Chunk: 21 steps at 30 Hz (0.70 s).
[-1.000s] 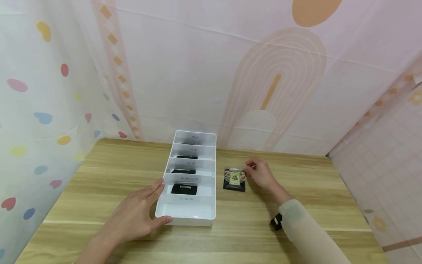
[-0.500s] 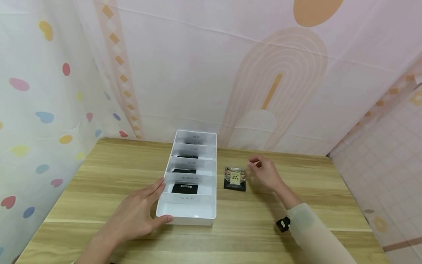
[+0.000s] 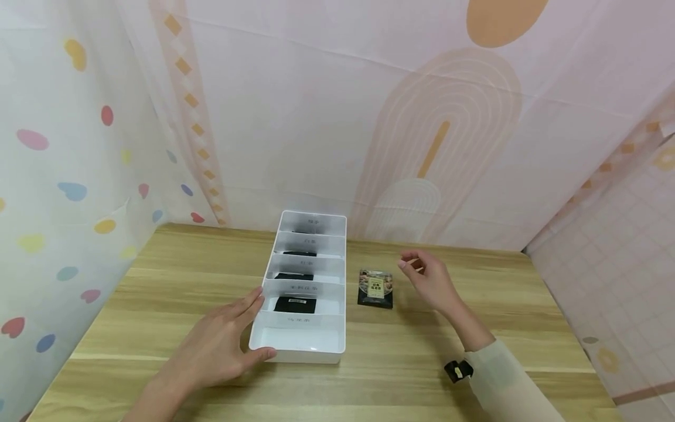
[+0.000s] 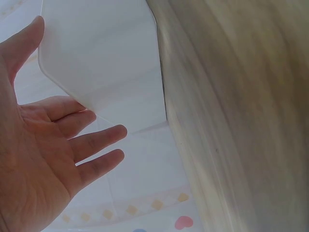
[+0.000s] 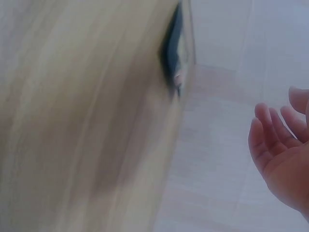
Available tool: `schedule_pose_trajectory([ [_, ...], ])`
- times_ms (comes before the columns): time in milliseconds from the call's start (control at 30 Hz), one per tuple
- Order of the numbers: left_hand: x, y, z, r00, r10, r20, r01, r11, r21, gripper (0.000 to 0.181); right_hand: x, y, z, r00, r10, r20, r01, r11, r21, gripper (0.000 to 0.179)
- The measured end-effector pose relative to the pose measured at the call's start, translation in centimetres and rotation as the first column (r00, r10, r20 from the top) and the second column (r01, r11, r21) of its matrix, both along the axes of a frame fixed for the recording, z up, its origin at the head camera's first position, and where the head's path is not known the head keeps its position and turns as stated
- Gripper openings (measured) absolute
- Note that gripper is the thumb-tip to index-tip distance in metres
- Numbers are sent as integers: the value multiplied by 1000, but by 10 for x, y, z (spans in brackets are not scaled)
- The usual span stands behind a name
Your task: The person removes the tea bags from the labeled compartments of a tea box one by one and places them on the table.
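Note:
A long white box (image 3: pixel 311 356) with several labelled compartments stands on the table. My left hand (image 3: pixel 218 346) touches its front left corner, thumb on the front edge and fingers along the left side. In the left wrist view, the fingers (image 4: pixel 104 166) are fairly straight and spread. Right of the box, a black sachet (image 3: pixel 375 289) with a yellow label and a food picture lies flat. My right hand (image 3: pixel 429 281) hovers beside it, apart from it, fingers loosely bent and holding nothing. In the right wrist view the sachet (image 5: pixel 172 50) is blurred, with the hand (image 5: pixel 280 154) at the right edge.
A black packet (image 3: pixel 295 304) lies in the second compartment from the front; dark packets show partly in those behind. Small black packaging (image 3: pixel 457 370) is partly hidden by my right sleeve (image 3: pixel 506 381). Patterned curtains (image 3: pixel 295 117) border the wooden table (image 3: pixel 174 269) behind and at both sides.
My right hand has left the sachet's upper right corner and moved a little right. The sachet lies in the same place. My left hand stays at the box corner.

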<state>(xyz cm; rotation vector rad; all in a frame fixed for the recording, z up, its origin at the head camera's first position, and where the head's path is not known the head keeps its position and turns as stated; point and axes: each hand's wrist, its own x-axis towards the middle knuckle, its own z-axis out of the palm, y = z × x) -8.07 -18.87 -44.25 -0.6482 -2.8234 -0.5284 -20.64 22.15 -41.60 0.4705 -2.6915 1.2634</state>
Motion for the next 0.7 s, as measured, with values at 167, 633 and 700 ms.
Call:
schedule_pose_trajectory([
  [167,0,0,0,1000,4,0,-4,1000,2,95,11,-5,8,999,23,-36,-23,1000,-14,22],
  [633,1,0,4,1000,-6,-8,6,1000,-11,95,31,-25,13,985,111,-132,-106,993,49,36],
  [700,1,1,4,1000,-5,-9,5,1000,-8,95,33,-28,13,975,148,-165,-136,987,81,38],
])
